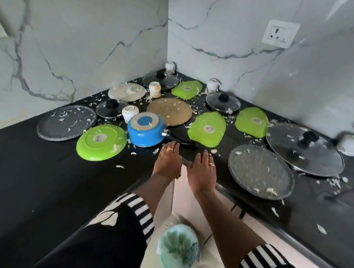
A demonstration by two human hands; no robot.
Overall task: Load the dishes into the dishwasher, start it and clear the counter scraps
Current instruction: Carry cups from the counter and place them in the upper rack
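Black counter (46, 178) under both hands: left hand (167, 162), right hand (202, 173) flat, fingers straight, gripping nothing. Inverted blue saucepan (145, 130) just beyond left fingertips; contact with its handle (185, 143) unclear.

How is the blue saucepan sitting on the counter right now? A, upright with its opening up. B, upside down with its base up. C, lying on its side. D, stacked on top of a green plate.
B: the blue saucepan shows its flat base, with the blue centre disc, facing up, and its rim is down on the black counter.
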